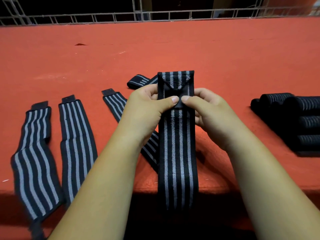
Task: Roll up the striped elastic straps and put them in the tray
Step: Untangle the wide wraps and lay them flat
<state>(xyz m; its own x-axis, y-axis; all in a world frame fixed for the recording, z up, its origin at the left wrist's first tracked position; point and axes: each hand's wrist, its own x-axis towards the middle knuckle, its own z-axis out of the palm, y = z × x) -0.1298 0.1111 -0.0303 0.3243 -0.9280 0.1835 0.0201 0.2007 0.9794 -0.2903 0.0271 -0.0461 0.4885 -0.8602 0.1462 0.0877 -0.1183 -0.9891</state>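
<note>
I hold a black strap with grey stripes [177, 153] upright in front of me, its lower end hanging past the table's front edge. My left hand [147, 108] and my right hand [207, 108] pinch it from both sides, thumbs meeting on a black tab near its folded top end. Two flat straps [34, 153] [76, 139] lie on the left. A third strap [115, 104] runs under my left arm, and another [138, 81] lies behind my hands. Several rolled straps [294, 118] sit in a dark tray [304, 154] on the right.
The table is covered in red felt [155, 49]. A metal grille [155, 14] runs along its far edge with darkness behind. The front edge [225, 191] drops into shadow near my body.
</note>
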